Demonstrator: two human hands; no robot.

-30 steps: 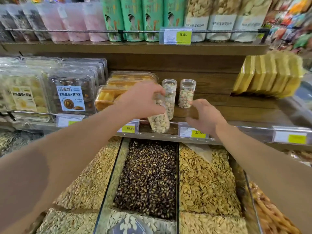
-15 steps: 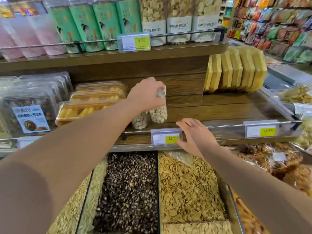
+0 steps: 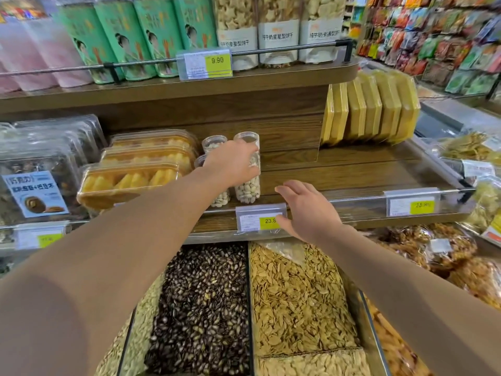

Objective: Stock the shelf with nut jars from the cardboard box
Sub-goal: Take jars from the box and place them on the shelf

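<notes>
left hand (image 3: pixel 233 165) grips clear nut jar (image 3: pixel 248 185) standing on wooden shelf (image 3: pixel 352 172), beside three other jars | right hand (image 3: pixel 306 210) open, fingers spread, by price tag (image 3: pixel 260 219) reading "23.8"; upper tag (image 3: pixel 207 63) "9.90"

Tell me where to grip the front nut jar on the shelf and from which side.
Grip the front nut jar round its upper wall, coming from the front over the rail. It stands upright, tall and narrow; the left hand already holds it there, and jars crowd its left.
</notes>
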